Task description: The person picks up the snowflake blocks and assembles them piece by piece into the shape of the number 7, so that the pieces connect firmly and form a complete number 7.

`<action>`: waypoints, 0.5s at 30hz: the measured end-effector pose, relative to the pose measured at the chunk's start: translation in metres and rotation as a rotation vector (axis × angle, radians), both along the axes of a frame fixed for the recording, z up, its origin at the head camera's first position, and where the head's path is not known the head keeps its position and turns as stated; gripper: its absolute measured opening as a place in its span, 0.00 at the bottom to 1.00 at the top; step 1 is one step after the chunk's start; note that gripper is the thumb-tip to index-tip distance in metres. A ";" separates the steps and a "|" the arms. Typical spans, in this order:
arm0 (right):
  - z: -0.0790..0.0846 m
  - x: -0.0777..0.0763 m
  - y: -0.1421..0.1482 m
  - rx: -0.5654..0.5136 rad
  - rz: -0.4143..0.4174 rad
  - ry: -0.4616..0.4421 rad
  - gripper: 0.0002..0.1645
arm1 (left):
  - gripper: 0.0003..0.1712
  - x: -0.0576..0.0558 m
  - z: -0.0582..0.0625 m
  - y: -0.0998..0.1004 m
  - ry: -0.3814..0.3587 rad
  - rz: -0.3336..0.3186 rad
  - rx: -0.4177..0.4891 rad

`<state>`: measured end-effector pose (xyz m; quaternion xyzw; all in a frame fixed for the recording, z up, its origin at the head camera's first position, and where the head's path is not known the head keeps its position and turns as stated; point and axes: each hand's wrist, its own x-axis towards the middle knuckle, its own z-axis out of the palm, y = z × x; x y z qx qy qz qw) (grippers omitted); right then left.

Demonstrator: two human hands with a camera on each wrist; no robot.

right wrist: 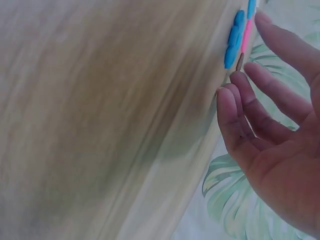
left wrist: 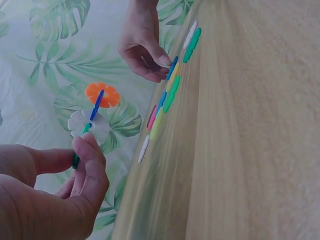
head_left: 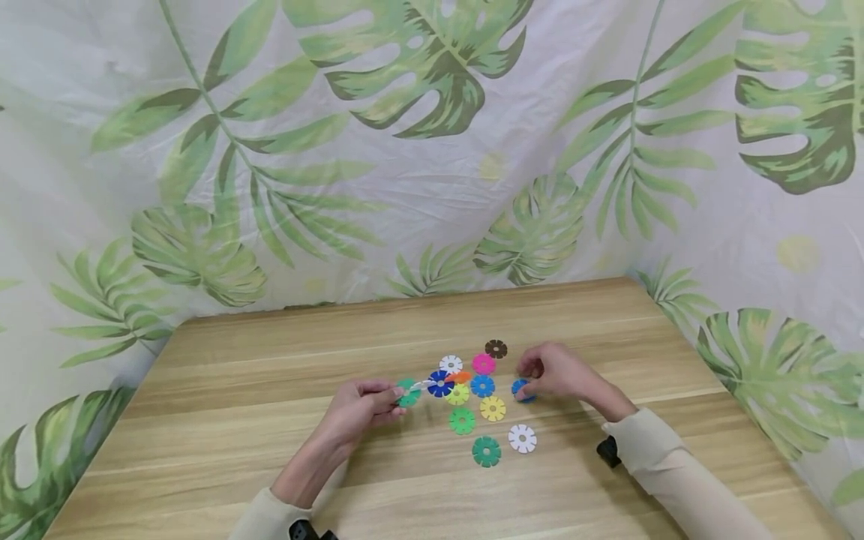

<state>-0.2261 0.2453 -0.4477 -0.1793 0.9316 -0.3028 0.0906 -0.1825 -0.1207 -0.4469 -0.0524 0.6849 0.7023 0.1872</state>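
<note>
My left hand [head_left: 361, 411] pinches a teal-green notched plastic disc [head_left: 408, 399] between thumb and fingers. Joined to it in a chain are a white disc [left wrist: 80, 120], a dark blue disc [head_left: 440, 385] and an orange disc [left wrist: 111, 96], held above the table. Over on the right, my right hand [head_left: 563, 373] is beside a blue disc [head_left: 520, 389] lying on the table. Its thumb is at that disc, while the fingers are loosely bent and apart from the thumb in the right wrist view. Whether the thumb touches the disc is unclear.
Several loose discs lie flat between the hands, among them brown [head_left: 496, 349], pink [head_left: 484, 364], yellow [head_left: 493, 409], bright green [head_left: 462, 421], teal-green [head_left: 487, 451] and white [head_left: 523, 439]. The wooden table [head_left: 270, 360] ends at a leaf-patterned cloth [head_left: 418, 202].
</note>
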 end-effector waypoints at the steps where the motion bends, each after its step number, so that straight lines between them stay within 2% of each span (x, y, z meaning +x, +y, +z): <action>1: -0.001 -0.001 0.000 0.007 0.005 -0.005 0.19 | 0.17 0.000 0.000 0.000 -0.001 0.004 0.000; 15: -0.004 -0.003 -0.001 0.006 -0.029 -0.087 0.13 | 0.16 -0.002 -0.001 0.001 -0.001 0.003 0.000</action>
